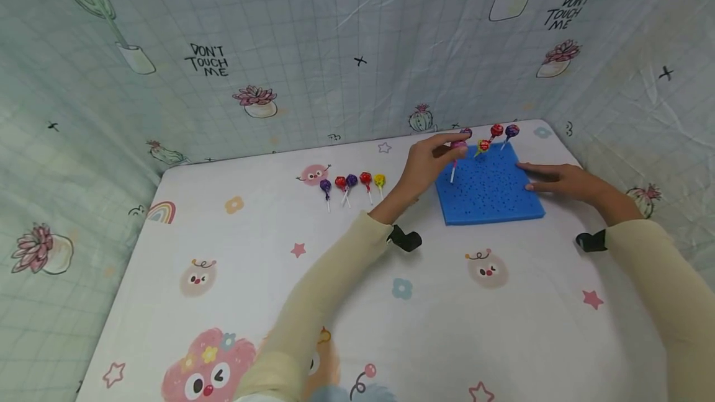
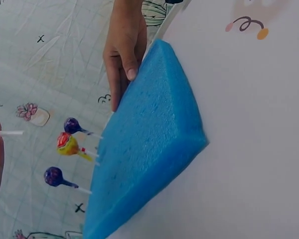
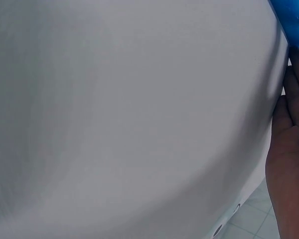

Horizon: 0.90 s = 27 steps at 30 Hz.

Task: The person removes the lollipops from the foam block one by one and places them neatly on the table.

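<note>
My left hand pinches a pink lollipop by its wrapped head, stick pointing down, over the left part of a blue foam block. In the left wrist view, only the white stick and a bit of pink show at the fingers. Along the block's far edge stand a yellow-and-red lollipop, a red lollipop and a purple lollipop; another purple lollipop shows behind my left fingers. My right hand touches the block's right edge with fingers extended.
Left of my left hand, several lollipops lie in a row on the white printed tablecloth, among them a purple one, a red one and a yellow one. A patterned curtain hangs behind the table.
</note>
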{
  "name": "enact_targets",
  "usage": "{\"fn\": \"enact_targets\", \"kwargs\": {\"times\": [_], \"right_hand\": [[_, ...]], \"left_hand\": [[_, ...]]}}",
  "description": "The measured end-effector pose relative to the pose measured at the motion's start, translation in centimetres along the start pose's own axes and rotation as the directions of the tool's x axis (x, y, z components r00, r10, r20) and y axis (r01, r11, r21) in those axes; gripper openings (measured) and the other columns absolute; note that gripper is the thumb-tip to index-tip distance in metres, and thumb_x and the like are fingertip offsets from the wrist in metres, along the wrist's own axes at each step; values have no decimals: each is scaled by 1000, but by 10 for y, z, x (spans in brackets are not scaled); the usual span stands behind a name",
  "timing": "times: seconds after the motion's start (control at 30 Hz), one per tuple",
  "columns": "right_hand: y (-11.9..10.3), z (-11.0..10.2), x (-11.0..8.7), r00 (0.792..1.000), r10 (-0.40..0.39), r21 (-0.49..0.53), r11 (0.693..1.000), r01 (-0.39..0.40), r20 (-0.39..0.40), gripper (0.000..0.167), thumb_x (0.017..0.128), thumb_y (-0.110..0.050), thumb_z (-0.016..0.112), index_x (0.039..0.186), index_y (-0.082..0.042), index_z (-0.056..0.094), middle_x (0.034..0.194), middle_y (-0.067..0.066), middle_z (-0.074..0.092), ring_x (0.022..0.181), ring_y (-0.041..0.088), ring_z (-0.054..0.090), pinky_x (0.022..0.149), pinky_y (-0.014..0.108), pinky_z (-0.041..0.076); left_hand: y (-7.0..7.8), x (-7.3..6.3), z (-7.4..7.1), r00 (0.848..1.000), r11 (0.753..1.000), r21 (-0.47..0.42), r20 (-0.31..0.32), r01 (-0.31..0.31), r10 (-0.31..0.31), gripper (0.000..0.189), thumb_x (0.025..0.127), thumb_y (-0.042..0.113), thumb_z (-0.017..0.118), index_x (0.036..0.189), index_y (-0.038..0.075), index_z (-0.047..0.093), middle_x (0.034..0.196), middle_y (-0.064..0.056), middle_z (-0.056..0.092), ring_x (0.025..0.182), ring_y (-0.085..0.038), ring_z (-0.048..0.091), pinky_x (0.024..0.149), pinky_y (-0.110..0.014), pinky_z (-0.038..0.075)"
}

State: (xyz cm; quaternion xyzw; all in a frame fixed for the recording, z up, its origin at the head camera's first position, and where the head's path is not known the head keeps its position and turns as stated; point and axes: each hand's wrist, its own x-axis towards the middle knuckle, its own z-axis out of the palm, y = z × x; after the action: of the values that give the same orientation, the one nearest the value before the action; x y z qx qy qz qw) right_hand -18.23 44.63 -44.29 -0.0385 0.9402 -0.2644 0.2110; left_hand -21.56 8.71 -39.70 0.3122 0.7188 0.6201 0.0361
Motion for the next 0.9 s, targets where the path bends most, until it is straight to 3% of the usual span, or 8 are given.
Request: {"fn": "enact_targets", "kwargs": {"times": [0.33, 0.53, 0.73, 0.9], "right_hand": [[-2, -1, -3, 1000, -7, -21, 1000, 7, -2, 76, 100, -47, 62, 161, -18, 27, 162, 32, 18, 142, 66, 13, 105, 81, 16], [0, 1, -3, 1000, -2, -18, 1000, 2, 0, 78, 100, -48, 62, 161, -17, 27, 161, 34, 18, 141, 66, 14, 104, 82, 16], [2, 3, -4, 1000, -16, -15, 1000, 16, -5, 77, 100, -46, 62, 161, -17, 27, 161, 34, 19, 141, 66, 14, 104, 82, 16], [1, 1, -2, 999, -37, -32, 999, 37, -7, 75, 101, -43, 63, 161, -16, 28, 160, 34, 20, 141, 66, 15, 104, 81, 17]], "left_hand": [[0, -6, -23, 999, 999, 36, -51, 9, -8, 41, 103, 15, 62, 143, 9, 59, 126, -9, 69, 108, -12, 68, 94, -20, 53], [0, -12, -40, 999, 998, 53, -47, 23, -20, 42, 104, 9, 59, 145, 9, 56, 130, -9, 68, 113, -13, 68, 98, -21, 51], [-1, -19, -57, 999, 989, 147, -39, -19, 25, 44, 102, 1, 59, 146, 4, 55, 136, -13, 62, 114, -18, 68, 97, -21, 52], [2, -26, -74, 998, 985, 171, -46, -25, 33, 44, 101, -1, 60, 144, 1, 55, 142, -14, 57, 115, -22, 68, 97, -23, 52]]}}
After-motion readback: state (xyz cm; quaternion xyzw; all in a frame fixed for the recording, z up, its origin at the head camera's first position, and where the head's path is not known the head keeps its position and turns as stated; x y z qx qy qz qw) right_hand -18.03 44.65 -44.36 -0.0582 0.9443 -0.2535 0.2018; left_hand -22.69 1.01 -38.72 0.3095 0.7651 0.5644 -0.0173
